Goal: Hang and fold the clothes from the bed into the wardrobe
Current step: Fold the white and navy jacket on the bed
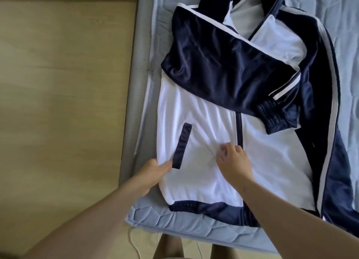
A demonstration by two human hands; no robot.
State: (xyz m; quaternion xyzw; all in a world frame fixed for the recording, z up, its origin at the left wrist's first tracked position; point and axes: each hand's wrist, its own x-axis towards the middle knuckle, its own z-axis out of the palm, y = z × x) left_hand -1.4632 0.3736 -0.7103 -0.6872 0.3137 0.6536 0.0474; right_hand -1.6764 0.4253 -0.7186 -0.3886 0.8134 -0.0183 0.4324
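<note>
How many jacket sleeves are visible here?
2. One navy sleeve is folded across the jacket's chest; the other sleeve lies along its right edge on the bed.

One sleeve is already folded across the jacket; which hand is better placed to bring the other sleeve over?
Probably the right hand: the unfolded sleeve lies on its side, while the left hand pins the jacket at its opposite edge.

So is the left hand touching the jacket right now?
Touching. The head view shows the left hand gripping the jacket at its white side edge, thumb pressed on the fabric beside the dark pocket strip.
</note>
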